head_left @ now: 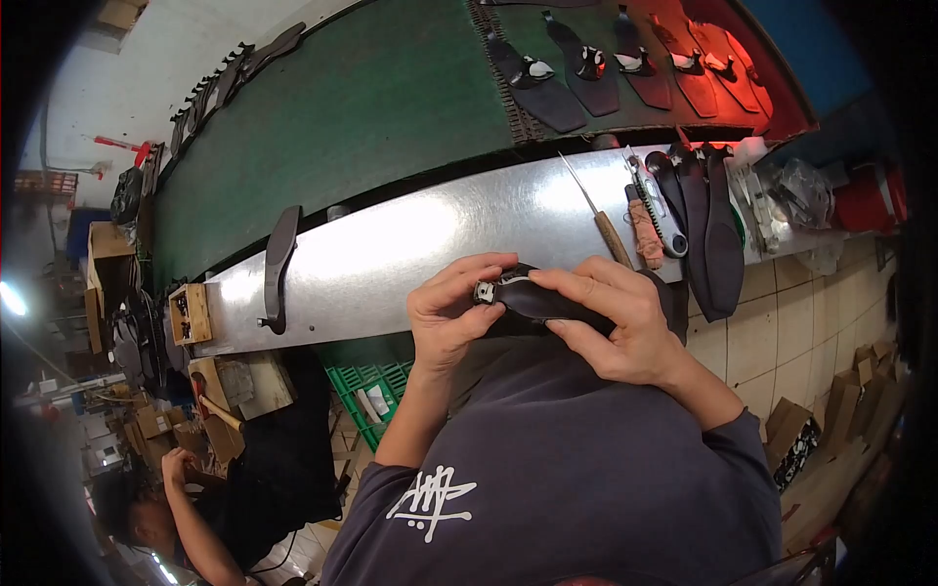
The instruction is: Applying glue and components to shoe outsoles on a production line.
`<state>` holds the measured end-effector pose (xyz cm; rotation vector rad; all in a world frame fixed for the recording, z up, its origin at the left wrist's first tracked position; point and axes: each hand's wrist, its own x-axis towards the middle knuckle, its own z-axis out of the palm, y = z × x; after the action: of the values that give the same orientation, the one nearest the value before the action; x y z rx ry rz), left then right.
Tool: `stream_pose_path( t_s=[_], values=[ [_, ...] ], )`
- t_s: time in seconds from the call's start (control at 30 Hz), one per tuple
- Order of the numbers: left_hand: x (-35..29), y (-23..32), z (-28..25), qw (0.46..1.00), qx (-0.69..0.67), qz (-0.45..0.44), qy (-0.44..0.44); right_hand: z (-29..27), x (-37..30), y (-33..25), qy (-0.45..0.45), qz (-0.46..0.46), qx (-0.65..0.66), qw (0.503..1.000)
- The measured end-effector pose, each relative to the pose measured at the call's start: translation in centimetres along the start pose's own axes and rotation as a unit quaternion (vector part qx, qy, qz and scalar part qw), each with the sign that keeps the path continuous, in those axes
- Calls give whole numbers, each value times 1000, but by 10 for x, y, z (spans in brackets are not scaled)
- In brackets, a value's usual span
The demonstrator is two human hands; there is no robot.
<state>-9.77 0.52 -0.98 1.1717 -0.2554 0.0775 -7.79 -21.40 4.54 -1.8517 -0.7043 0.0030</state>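
Observation:
Both my hands hold a dark shoe sole (532, 296) in front of my chest, at the near edge of a shiny metal ledge. My left hand (447, 311) grips its left end with fingers above and thumb below, and a small pale, metallic-looking spot shows there. The fingers of my right hand (620, 317) pinch the sole's upper and lower edges farther right. Part of the sole is hidden behind that hand. To the left, another dark sole (281, 259) lies across the ledge. At the right, several dark soles (721, 244) lie together, overhanging the near edge.
A wooden-handled awl (612, 237) and a tool wrapped in pinkish tape (645, 232) lie right of my hands. Beyond the metal ledge (381, 234) runs a green belt (362, 98) carrying several soles under red light. A small wooden box (191, 314) stands left; a co-worker (200, 518) sits lower left.

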Motion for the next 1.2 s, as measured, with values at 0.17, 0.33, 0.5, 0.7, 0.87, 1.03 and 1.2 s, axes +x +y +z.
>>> stream_pose_path(
  t_s=[0.17,0.33,0.5,0.7,0.87,1.03,1.2],
  values=[
    [2,2,-4,999,38,10,-26,-2,3,-1,-7,-37,-31,999],
    [3,1,-13,998,34,5,-51,-2,5,-2,1,-53,-66,996],
    [4,2,-12,998,31,-8,-46,2,5,1,26,-75,-89,993],
    [5,3,-13,998,48,-7,-46,3,5,5,39,-105,-101,989],
    [10,9,-13,991,82,-3,-103,4,5,5,13,-90,-120,989],
    [12,18,-9,985,130,-3,-114,2,7,1,-15,-72,-116,990],
    [11,18,-9,984,133,-15,-115,-1,8,4,-47,-16,-36,998]
  ],
)
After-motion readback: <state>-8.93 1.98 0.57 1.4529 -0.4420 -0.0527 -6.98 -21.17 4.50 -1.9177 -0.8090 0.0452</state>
